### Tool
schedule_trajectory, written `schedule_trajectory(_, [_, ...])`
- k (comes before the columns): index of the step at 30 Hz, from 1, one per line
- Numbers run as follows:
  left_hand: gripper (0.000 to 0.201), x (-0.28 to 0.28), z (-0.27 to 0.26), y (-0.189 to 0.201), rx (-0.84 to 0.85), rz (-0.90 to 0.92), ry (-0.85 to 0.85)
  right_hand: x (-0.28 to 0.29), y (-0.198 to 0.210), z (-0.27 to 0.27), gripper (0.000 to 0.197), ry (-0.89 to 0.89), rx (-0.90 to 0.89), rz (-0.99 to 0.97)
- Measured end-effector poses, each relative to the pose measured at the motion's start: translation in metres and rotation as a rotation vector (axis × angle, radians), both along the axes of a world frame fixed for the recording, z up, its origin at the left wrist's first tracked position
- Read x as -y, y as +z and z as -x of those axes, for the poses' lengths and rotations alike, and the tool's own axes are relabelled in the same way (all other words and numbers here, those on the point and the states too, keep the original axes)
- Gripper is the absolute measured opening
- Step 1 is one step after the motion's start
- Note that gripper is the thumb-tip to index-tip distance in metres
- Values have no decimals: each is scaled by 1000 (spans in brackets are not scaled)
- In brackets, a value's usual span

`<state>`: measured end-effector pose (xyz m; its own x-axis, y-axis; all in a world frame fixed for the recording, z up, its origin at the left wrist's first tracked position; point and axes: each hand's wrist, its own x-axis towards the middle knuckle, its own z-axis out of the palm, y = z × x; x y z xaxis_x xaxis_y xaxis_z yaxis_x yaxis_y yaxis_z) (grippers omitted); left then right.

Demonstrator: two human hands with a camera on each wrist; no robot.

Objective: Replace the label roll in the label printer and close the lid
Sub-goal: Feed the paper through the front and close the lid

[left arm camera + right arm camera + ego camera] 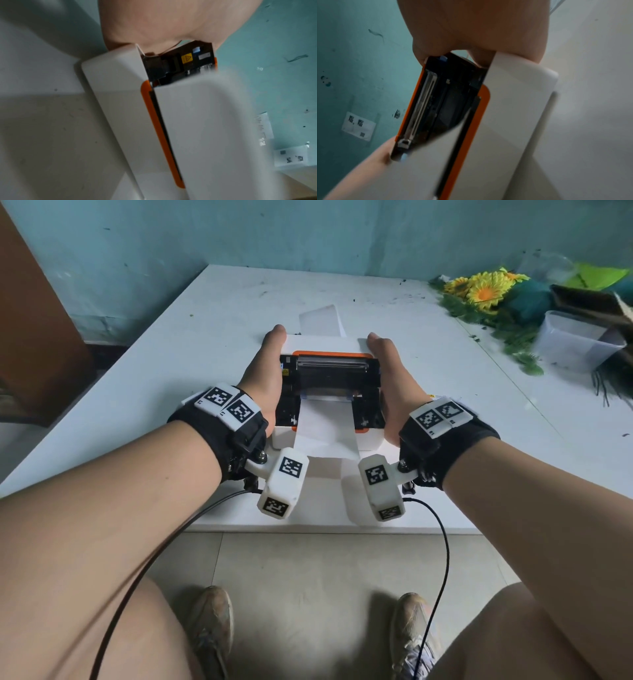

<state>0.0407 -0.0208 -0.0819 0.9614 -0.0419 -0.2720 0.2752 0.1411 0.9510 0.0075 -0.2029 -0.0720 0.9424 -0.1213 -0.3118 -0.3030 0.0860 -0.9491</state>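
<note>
**Both hands on the half-raised lid of the label printer**

Nearest the viewer, two forearms with black wrist straps reach over the near edge of the white table (144, 344). The label printer (368, 436) sits at the table's middle, its white body edged in orange. A white label strip (323, 428) runs out of the mechanism toward 6 o'clock and hangs over the front edge. The left hand (263, 374) lies along the 9 o'clock side of the lid (322, 340), the right hand (390, 378) along the 3 o'clock side; each clasps a lid edge, thumb on the inner face. The lid stands partly open, its black underside and metal bar showing. In the left wrist view a yellow warning sticker (187, 58) sits inside. Beyond, at 12 o'clock, a second paper strip (320, 318) lies on the table. Toward 2 o'clock lie artificial sunflowers (484, 290) and a clear plastic tub (575, 344).
</note>
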Motion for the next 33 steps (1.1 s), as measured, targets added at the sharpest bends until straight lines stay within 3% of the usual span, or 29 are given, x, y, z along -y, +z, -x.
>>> schedule_trajectory(4, [60, 4, -1, -4, -15, 4, 65, 2, 4, -3, 59, 60, -58, 6])
schedule_trajectory(9, [98, 7, -3, -13, -41, 7, 136, 3, 2, -6, 65, 68, -77, 13])
schedule_trajectory(15, [105, 7, 4, -8, -38, -36, 145, 3, 0, -5, 72, 55, -63, 16])
schedule_trajectory(20, [86, 7, 9, -4, -38, -44, 118, 5, -2, -5, 63, 60, -50, -3])
schedule_trajectory(24, [58, 1, 10, -1, -3, 22, 27, 8, -2, -6, 53, 78, -30, -19])
schedule_trajectory(33, [54, -3, 10, -3, 14, 42, -14, 9, 1, 0, 39, 82, -3, -87])
